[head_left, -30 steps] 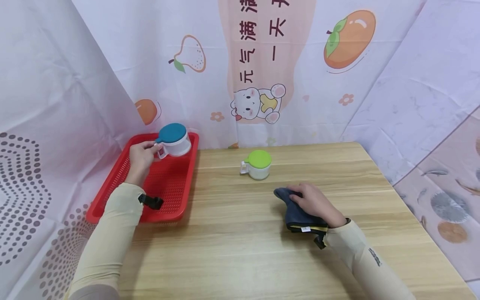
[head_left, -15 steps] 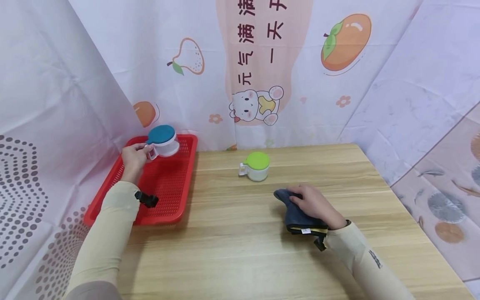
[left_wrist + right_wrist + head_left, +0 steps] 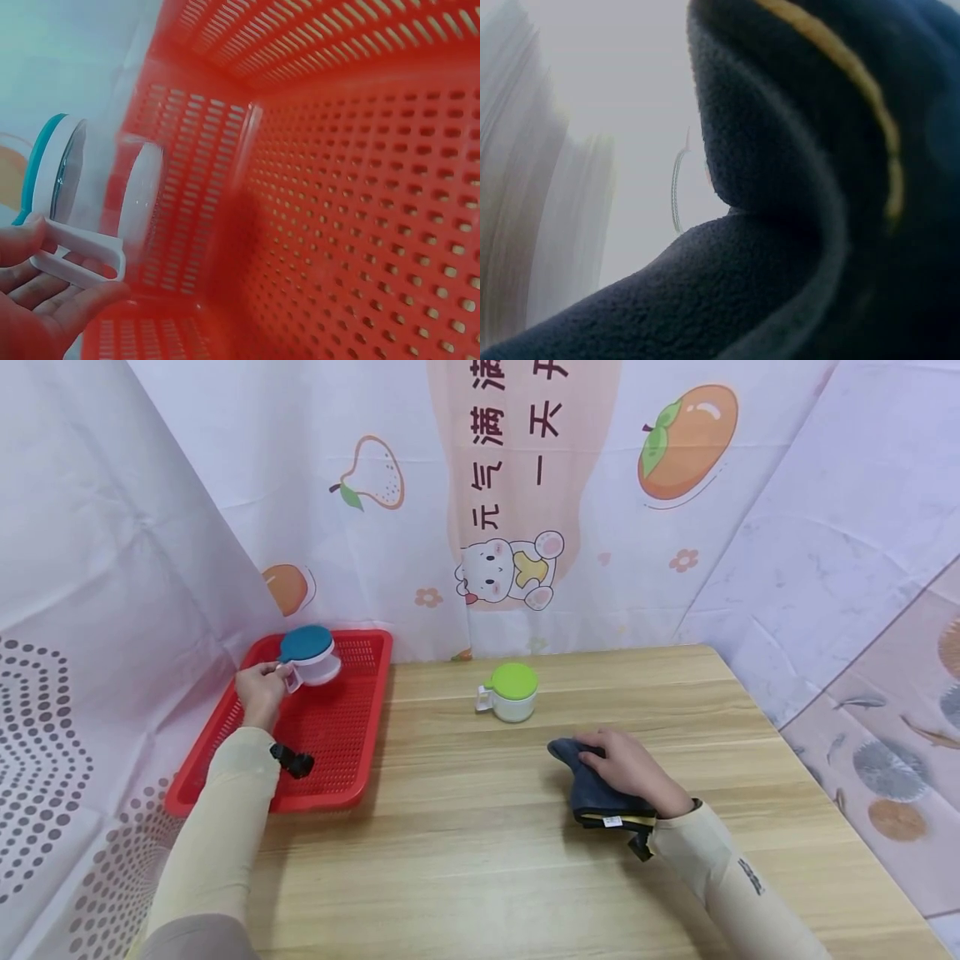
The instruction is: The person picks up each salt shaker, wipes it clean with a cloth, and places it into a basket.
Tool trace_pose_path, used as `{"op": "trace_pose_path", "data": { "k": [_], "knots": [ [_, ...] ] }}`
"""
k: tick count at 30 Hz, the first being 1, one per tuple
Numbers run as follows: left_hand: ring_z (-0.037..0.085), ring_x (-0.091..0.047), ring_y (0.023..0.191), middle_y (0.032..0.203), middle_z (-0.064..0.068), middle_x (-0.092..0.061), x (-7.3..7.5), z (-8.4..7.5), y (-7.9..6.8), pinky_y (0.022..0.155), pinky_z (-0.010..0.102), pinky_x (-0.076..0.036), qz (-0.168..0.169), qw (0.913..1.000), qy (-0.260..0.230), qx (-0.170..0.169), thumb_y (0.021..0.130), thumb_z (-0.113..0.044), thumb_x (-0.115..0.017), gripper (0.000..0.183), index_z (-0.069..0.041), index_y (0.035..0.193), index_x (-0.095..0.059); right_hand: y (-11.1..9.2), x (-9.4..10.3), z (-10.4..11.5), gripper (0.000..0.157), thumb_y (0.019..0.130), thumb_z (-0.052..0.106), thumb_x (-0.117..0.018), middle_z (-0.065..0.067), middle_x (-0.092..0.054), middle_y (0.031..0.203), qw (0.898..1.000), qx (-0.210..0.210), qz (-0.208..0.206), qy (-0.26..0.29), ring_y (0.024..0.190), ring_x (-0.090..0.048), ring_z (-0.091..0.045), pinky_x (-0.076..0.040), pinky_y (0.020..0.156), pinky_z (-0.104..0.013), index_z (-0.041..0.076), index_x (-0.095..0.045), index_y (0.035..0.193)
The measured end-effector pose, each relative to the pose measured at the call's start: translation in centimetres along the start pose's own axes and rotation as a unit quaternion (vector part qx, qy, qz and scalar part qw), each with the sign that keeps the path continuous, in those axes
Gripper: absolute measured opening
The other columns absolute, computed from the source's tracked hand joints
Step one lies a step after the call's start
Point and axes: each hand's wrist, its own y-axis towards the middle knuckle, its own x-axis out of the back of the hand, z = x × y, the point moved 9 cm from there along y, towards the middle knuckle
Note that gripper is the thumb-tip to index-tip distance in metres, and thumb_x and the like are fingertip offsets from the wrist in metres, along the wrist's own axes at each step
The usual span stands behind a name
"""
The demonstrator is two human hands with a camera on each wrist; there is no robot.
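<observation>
Holding 1 blue-lidded jar (image 3: 318, 665) by its handle (image 3: 294, 680), clamped in the left hand (image 3: 260, 693) at the frame's left, probably to keep it upright. Just beyond that hand, over or in the red basket (image 3: 337, 718); hard to tell whether touching it. Clutching a dark cloth (image 3: 595, 789) in the right hand (image 3: 628, 764), lower right, perhaps to gather its folds. With 1 green-lidded jar (image 3: 513, 693) upright on the worktop (image 3: 450, 860), near the centre.
</observation>
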Motion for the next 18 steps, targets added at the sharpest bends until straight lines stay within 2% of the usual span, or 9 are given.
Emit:
{"op": "trace_pose_path", "data": {
  "k": [6,18],
  "knots": [
    [0.008,-0.046,0.087,0.093,-0.009,-0.052,0.2,0.8,0.5,0.069,0.015,-0.045,-0.013,0.9998,0.017,0.000,0.097,-0.033,-0.058,0.044,-0.010,0.134,-0.059,0.1,-0.1,0.0,0.035,0.092,0.013,-0.063,-0.011,-0.068,0.091,1.000,-0.004,0.006,0.004,0.069,-0.048,-0.017,-0.037,0.061,-0.028,0.003,-0.064,0.126],
    [0.008,-0.045,0.087,0.094,-0.008,-0.051,0.2,2.3,1.3,0.069,0.016,-0.046,0.001,0.9994,0.011,0.034,0.096,-0.034,-0.058,0.047,-0.010,0.137,-0.056,0.2,-0.1,-0.1,0.035,0.093,0.013,-0.063,-0.011,-0.066,0.090,1.000,-0.010,0.000,0.003,0.069,-0.047,-0.017,-0.036,0.062,-0.028,0.003,-0.064,0.126]
  ]
}}
